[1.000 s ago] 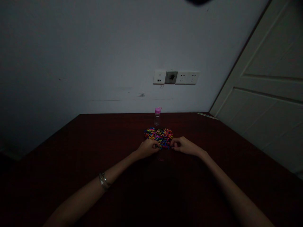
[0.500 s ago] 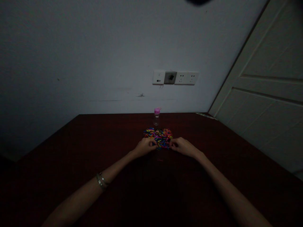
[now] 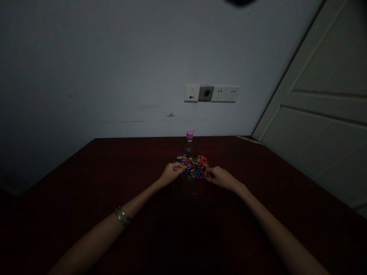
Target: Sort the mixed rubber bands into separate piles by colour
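Note:
A heap of small multicoloured elastic bands (image 3: 194,165) lies on the dark table in the head view. My left hand (image 3: 172,172), with two bracelets on its wrist, is at the heap's left edge with thumb and fingertips pinched together. At the right edge, my right hand (image 3: 219,177) has its fingers curled in against the bands. Whatever either hand pinches is too small and dark to make out. A reddish band (image 3: 194,193) lies apart, nearer to me, and a faint small loop (image 3: 174,186) lies just below my left hand.
Behind the heap stands a clear bottle (image 3: 189,144) with a pink lid. The dark red table (image 3: 129,160) meets a wall with a row of sockets (image 3: 212,94). A flat strip (image 3: 249,140) lies at the back right corner, near a white panelled door (image 3: 321,103).
My left hand has moved up and slightly left along the heap's edge, and a faint loop now shows below it. My right hand has stayed nearly in place.

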A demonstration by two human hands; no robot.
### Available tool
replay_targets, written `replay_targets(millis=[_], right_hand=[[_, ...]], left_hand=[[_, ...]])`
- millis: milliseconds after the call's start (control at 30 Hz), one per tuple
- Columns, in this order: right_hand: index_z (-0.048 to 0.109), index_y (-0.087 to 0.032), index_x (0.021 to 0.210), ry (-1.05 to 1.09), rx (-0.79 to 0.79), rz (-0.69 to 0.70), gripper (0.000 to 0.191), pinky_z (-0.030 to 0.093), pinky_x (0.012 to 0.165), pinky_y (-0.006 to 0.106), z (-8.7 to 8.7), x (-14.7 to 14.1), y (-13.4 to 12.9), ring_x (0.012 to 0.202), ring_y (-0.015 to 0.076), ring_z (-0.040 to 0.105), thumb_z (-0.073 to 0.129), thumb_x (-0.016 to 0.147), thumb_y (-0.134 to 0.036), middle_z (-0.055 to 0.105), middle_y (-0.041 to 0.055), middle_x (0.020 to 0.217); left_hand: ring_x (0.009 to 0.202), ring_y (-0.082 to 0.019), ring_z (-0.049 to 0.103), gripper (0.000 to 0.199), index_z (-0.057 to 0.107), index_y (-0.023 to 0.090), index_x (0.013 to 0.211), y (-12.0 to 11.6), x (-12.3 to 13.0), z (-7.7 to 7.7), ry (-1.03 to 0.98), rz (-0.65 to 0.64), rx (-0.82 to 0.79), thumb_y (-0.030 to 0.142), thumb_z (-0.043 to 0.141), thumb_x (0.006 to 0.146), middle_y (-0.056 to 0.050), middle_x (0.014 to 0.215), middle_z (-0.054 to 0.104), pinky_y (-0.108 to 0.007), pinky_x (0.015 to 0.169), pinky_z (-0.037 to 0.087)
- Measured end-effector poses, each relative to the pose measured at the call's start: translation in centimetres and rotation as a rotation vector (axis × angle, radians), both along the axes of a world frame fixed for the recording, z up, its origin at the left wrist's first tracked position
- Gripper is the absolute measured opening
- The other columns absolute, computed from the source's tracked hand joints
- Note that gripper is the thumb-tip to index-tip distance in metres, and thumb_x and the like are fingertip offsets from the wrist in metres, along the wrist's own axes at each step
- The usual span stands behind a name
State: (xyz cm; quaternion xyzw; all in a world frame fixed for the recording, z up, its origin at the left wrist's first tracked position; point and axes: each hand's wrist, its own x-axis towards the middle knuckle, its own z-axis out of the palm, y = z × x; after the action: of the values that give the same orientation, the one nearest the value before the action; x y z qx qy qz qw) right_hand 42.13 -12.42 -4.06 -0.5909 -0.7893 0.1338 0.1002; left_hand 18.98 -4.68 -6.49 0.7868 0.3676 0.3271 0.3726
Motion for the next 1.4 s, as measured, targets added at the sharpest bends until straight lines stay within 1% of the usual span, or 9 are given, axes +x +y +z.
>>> replay_targets(millis=[300, 467, 600, 700, 800, 933, 1067, 1233, 1400], right_hand=[[0.060, -0.015, 0.075, 0.232, -0.028, 0.014, 0.016, 0.032, 0.051, 0.020, 0.8, 1.2, 0.0, 0.055, 0.0090, 0.047, 0.047, 0.074, -0.025, 0.055, 0.0000, 0.063], [0.063, -0.013, 0.077, 0.351, -0.247, 0.114, 0.018, 0.033, 0.048, 0.019, 1.4, 0.8, -0.4, 0.053, 0.0083, 0.045, 0.053, 0.070, -0.027, 0.053, -0.0009, 0.059], [0.064, -0.013, 0.077, 0.321, -0.404, 0.154, 0.018, 0.032, 0.044, 0.018, 0.9, 0.5, -0.6, 0.050, 0.0080, 0.046, 0.056, 0.066, -0.025, 0.055, -0.0007, 0.060], [0.064, -0.014, 0.080, 0.310, -0.460, 0.145, 0.022, 0.033, 0.042, 0.017, 0.6, 0.9, -0.5, 0.049, 0.0081, 0.047, 0.059, 0.064, -0.028, 0.057, -0.0008, 0.061], [0.063, -0.014, 0.082, 0.342, -0.421, 0.099, 0.025, 0.034, 0.043, 0.018, 1.0, 2.0, -0.2, 0.049, 0.0078, 0.046, 0.060, 0.064, -0.031, 0.056, -0.0014, 0.060], [0.062, -0.012, 0.079, 0.416, -0.289, 0.001, 0.023, 0.034, 0.048, 0.020, 1.7, 4.1, 0.1, 0.052, 0.0083, 0.045, 0.057, 0.066, -0.030, 0.057, 0.0001, 0.062], [0.061, -0.012, 0.082, 0.422, -0.203, -0.086, 0.024, 0.034, 0.050, 0.020, 1.3, 5.3, 0.4, 0.053, 0.0084, 0.045, 0.054, 0.068, -0.029, 0.054, -0.0005, 0.061], [0.062, -0.013, 0.085, 0.396, -0.186, -0.059, 0.024, 0.035, 0.051, 0.020, -0.1, 5.5, 1.0, 0.055, 0.0089, 0.045, 0.054, 0.068, -0.027, 0.053, -0.0012, 0.063], [0.063, -0.014, 0.088, 0.334, -0.147, -0.052, 0.026, 0.037, 0.054, 0.021, -0.3, 5.6, 1.2, 0.058, 0.0097, 0.047, 0.054, 0.067, -0.025, 0.056, -0.0002, 0.067]], left_hand=[[0.049, -0.007, 0.035, 0.037, 0.065, 0.009, 0.072, 0.3, -0.1, -0.7, -0.025, -0.004, -0.062, 0.043, 0.050, 0.074, 0.001, 0.054, 0.048, -0.018, 0.045, 0.026], [0.048, -0.007, 0.034, 0.038, 0.065, 0.009, 0.074, 0.4, -0.3, -0.9, 0.001, -0.005, -0.040, 0.044, 0.049, 0.074, 0.001, 0.053, 0.046, -0.018, 0.044, 0.025], [0.049, -0.007, 0.035, 0.038, 0.065, 0.009, 0.073, 0.4, -0.3, -0.9, -0.011, -0.017, -0.031, 0.043, 0.049, 0.074, 0.002, 0.053, 0.047, -0.018, 0.045, 0.026], [0.049, -0.007, 0.035, 0.037, 0.064, 0.009, 0.072, 0.2, -0.2, -0.8, -0.024, -0.008, -0.045, 0.043, 0.050, 0.073, 0.002, 0.053, 0.047, -0.018, 0.046, 0.026], [0.047, -0.006, 0.033, 0.037, 0.064, 0.008, 0.071, 0.1, -0.1, -0.5, -0.026, -0.001, -0.058, 0.043, 0.051, 0.073, 0.003, 0.051, 0.045, -0.018, 0.046, 0.025], [0.046, -0.006, 0.030, 0.035, 0.064, 0.009, 0.070, -0.1, 0.0, -0.3, 0.004, 0.002, -0.012, 0.041, 0.051, 0.073, 0.004, 0.049, 0.041, -0.018, 0.045, 0.024], [0.047, -0.006, 0.031, 0.030, 0.064, 0.010, 0.074, -0.2, 0.8, -0.4, 0.066, -0.053, 0.045, 0.037, 0.051, 0.074, 0.004, 0.049, 0.040, -0.018, 0.045, 0.023], [0.048, -0.006, 0.034, 0.024, 0.065, 0.011, 0.076, -0.4, 2.9, 0.3, 0.155, -0.145, 0.122, 0.031, 0.052, 0.073, 0.004, 0.048, 0.041, -0.018, 0.046, 0.023], [0.051, -0.007, 0.039, 0.021, 0.066, 0.013, 0.077, -0.7, 5.0, 1.7, 0.194, -0.220, 0.183, 0.027, 0.051, 0.073, 0.002, 0.054, 0.049, -0.018, 0.047, 0.026]])
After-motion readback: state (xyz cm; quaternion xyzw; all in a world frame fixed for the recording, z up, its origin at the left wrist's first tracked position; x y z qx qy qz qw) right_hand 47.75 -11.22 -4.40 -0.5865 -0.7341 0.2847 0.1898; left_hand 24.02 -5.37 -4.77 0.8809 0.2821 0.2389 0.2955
